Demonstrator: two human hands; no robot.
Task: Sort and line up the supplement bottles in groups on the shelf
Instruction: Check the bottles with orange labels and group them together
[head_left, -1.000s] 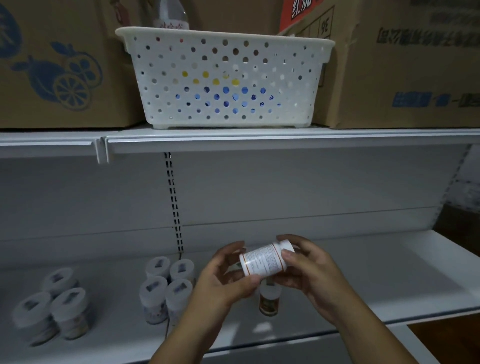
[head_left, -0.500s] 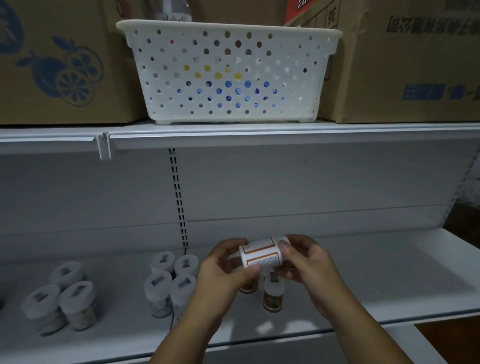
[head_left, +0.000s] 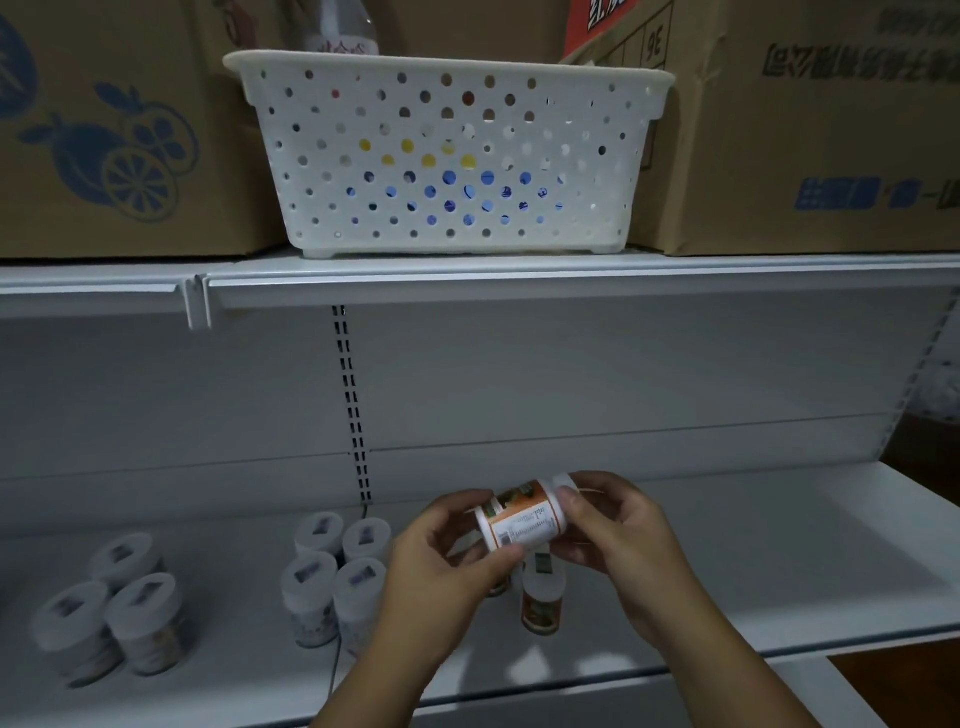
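- Orange-labelled white plastic supplement bottle held on its side above lower white metal shelf; left hand grips base end, right hand grips cap end, both w/ fingers curled round it.
- Done so far, by judgement: three white-capped bottles at left grouped; four white-capped bottles in a square; orange-labelled bottle standing on shelf under hands.
- Left: place held bottle, prob. beside its orange match.
- White perforated plastic basket on upper shelf; yellow/blue contents visible thru holes, count unclear.

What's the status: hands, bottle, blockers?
Left hand and right hand both grip the orange-labelled white supplement bottle, tilted sideways above the shelf. Nothing blocking.
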